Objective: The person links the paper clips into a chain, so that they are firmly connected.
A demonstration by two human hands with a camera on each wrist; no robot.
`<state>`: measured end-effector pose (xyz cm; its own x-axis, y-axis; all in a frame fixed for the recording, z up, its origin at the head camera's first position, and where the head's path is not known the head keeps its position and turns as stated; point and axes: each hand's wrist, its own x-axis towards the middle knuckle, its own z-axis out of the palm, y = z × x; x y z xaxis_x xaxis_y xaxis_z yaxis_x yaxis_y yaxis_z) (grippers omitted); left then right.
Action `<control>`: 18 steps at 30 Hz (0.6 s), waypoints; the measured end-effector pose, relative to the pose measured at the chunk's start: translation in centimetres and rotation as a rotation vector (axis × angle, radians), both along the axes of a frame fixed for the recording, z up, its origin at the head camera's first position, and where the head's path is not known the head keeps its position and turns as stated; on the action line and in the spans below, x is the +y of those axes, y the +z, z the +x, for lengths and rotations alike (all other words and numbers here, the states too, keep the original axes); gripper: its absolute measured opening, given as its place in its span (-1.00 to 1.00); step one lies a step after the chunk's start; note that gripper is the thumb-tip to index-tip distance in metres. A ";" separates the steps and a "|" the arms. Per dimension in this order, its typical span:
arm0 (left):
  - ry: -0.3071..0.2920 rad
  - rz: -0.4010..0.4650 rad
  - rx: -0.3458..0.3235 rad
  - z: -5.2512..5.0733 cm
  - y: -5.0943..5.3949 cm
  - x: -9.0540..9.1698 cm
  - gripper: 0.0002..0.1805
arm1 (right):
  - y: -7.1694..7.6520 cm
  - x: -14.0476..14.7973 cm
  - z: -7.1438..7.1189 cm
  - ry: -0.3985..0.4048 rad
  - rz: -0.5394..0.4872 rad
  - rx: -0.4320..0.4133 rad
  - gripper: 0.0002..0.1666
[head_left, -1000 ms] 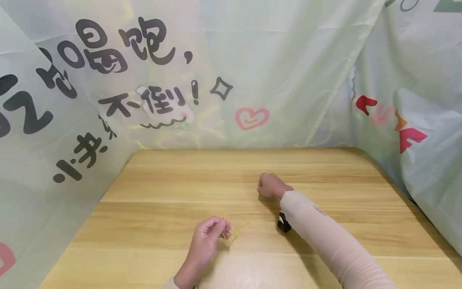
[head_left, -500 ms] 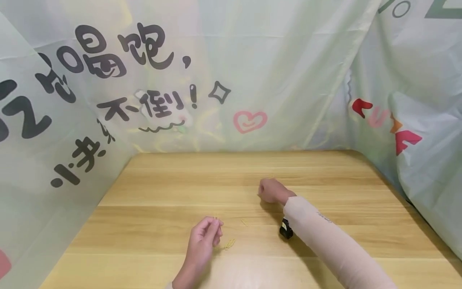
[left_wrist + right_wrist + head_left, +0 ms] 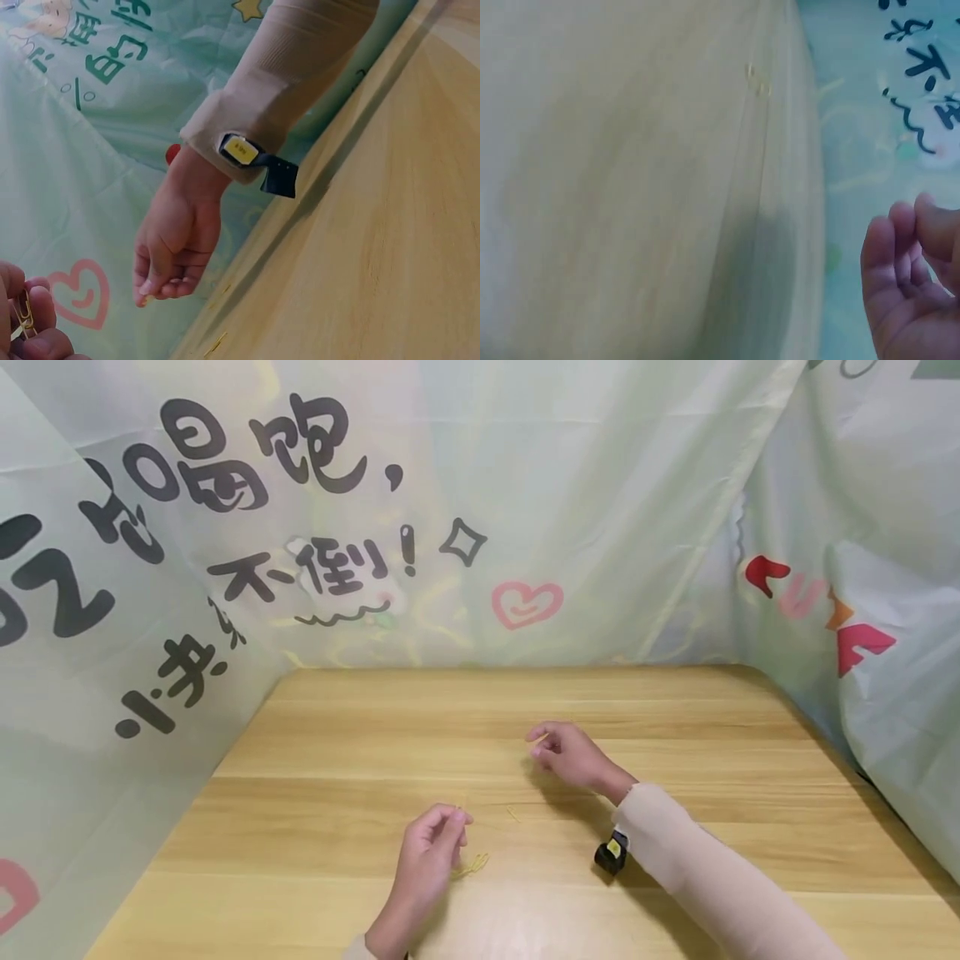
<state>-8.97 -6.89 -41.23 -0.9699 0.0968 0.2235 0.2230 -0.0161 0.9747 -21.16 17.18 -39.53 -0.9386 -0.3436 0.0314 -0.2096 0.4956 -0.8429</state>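
In the head view my left hand (image 3: 435, 847) pinches a yellow paper clip between thumb and fingers, and linked yellow paper clips (image 3: 474, 864) trail below it by the table. The left wrist view shows a gold paper clip (image 3: 26, 311) close up in those fingers. Farther forward, my right hand (image 3: 570, 756) hovers over the table with its index finger and thumb apart and the other fingers curled. At its fingertips in the left wrist view there is a tiny pale spot, too small to tell. The right wrist view shows no clip in the right hand (image 3: 915, 281).
A loose yellow paper clip (image 3: 513, 814) lies on the wooden table (image 3: 337, 827) between the hands. A thin yellow piece (image 3: 572, 720) lies beyond the right hand. Printed cloth (image 3: 600, 527) hangs behind the table and along its sides. A black wrist camera (image 3: 611, 856) hangs below the right sleeve.
The right hand's fingers have parted from a curled pose, and its wrist has shifted slightly right. The left hand has turned a little, and the linked clips have swung closer below it.
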 end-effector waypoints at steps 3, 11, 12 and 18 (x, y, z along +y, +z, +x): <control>0.006 -0.019 -0.015 0.1 0.1 0.2 -0.74 | 0.3 -0.2 0.9 0.014 -0.086 -0.043 -0.64; 0.029 -0.098 -0.017 0.2 -0.2 0.5 -0.78 | 0.7 -0.7 2.7 0.116 -0.141 -0.013 -0.61; 0.030 -0.102 -0.015 0.1 -0.3 0.5 -0.78 | 0.7 -0.8 2.8 0.130 -0.150 -0.006 -0.61; 0.058 -0.147 0.003 0.2 -0.4 0.6 -0.81 | 1.3 -1.8 3.8 0.202 -0.202 0.011 -0.63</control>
